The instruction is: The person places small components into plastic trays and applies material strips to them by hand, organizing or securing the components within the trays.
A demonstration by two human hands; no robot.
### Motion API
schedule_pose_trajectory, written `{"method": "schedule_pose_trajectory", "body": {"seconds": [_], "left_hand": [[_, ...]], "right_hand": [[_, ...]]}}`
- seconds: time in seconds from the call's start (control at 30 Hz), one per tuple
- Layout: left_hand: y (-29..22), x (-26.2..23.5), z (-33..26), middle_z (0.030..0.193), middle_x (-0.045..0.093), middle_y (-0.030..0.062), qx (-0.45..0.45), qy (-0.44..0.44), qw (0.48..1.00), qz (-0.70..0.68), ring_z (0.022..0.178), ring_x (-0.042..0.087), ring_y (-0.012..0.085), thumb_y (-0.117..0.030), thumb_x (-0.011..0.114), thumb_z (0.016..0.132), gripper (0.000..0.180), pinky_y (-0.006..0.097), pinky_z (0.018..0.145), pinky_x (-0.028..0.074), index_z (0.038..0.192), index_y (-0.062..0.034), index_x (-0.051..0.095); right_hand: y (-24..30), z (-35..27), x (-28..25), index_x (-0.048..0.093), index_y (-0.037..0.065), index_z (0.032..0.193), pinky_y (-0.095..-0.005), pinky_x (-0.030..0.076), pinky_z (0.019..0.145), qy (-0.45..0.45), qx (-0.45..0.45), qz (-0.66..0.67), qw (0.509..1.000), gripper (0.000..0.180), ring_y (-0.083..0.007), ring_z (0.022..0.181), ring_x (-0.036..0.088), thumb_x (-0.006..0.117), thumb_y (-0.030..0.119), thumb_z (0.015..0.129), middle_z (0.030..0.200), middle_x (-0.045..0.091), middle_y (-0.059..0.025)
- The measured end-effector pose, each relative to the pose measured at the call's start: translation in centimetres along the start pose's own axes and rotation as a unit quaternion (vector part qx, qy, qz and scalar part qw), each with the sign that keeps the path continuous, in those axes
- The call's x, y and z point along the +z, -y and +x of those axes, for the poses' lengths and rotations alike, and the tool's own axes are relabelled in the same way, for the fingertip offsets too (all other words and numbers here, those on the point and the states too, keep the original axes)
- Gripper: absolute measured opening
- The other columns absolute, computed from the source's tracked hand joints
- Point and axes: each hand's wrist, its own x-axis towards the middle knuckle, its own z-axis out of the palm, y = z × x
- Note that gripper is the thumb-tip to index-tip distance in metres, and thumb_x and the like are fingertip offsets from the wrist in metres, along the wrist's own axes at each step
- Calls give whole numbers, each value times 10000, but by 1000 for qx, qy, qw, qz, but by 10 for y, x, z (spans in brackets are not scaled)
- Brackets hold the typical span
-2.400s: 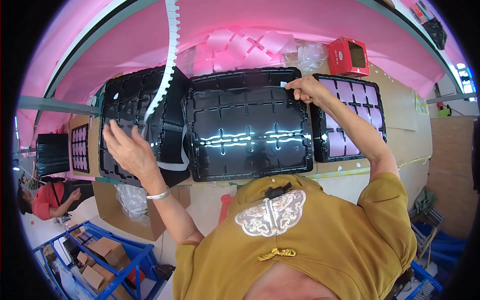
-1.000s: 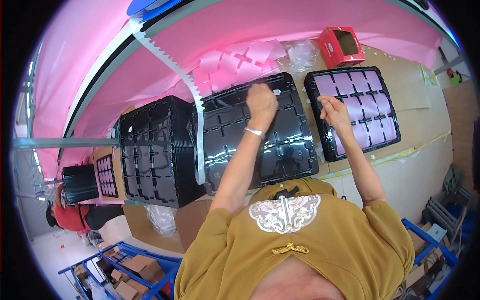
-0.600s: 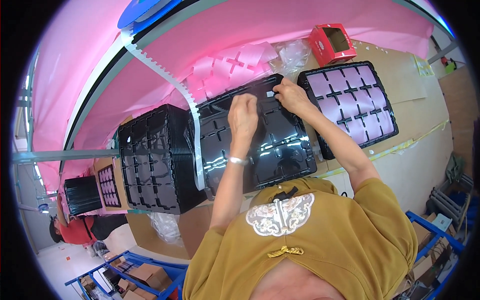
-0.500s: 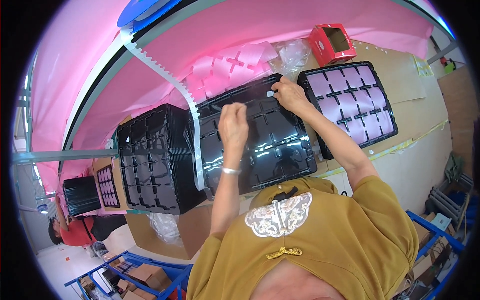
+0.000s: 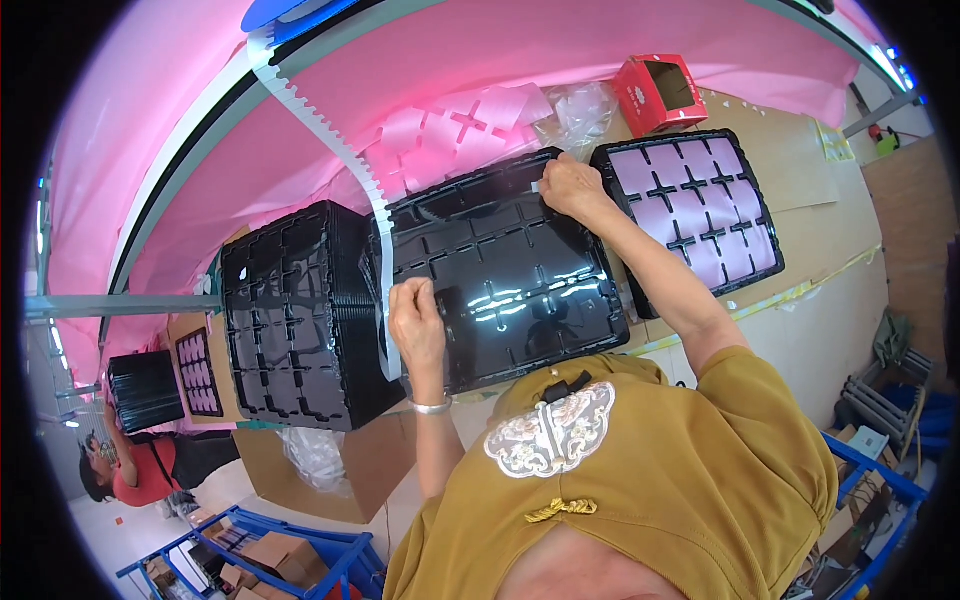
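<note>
A black plastic tray (image 5: 480, 260) with cross-shaped ridges lies in front of me. My right hand (image 5: 574, 190) is at its far right corner, fingers bent and pressed together. Beside those fingertips shows a small white piece (image 5: 537, 187); whether they grip it or the tray edge is hidden. Over the tray's left side is my left hand (image 5: 417, 325), its fingers curled closed; what they hold, if anything, cannot be made out. Right beside it hangs a white notched strip (image 5: 372, 185), coming down from a blue reel (image 5: 300, 18).
On the left stands a tall stack of black trays (image 5: 285, 320). To the right lies a tray with lilac sheets (image 5: 690, 165). Farther back are pink cut sheets (image 5: 450, 130), clear plastic (image 5: 580, 112) and a red box (image 5: 660, 95). Another person (image 5: 150, 470) works at far left.
My left hand has moved down and to the left, from over the tray's middle to beside the hanging strip. The right hand stays at the tray's far right corner.
</note>
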Motion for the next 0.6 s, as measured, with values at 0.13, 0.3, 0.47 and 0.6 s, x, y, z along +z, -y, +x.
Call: {"method": "schedule_pose_trajectory", "body": {"seconds": [0.13,0.3,0.47,0.6], "left_hand": [[11,-16,-12,815,579,118,-11,-43,999,3,729,581,256,-51,603,902,60,345,681,471,899,4,627],[18,-29,-23,812,564,112,-32,-38,998,23,693,556,242,-60,604,906,68,345,645,459,911,7,617],[25,-29,-30,820,570,111,-26,-43,999,19,702,560,233,-69,607,907,78,345,652,461,913,8,619],[29,-33,-34,835,581,111,-52,-50,997,18,716,569,231,-73,609,906,85,344,662,466,919,9,627]], "right_hand": [[-2,5,3,699,50,878,-466,516,825,8,-13,-22,1000,199,-371,946,637,608,217,821,1000,641,-178],[11,5,4,695,-5,857,-451,522,815,-20,-95,-68,993,199,-364,936,645,607,155,782,980,639,-194],[23,14,-2,697,-25,833,-431,523,828,27,-146,-127,981,209,-346,969,645,611,153,761,963,650,-198],[5,26,-21,720,1,917,-446,517,838,125,-57,-51,989,303,-368,947,651,601,243,778,1017,665,-198]]}}
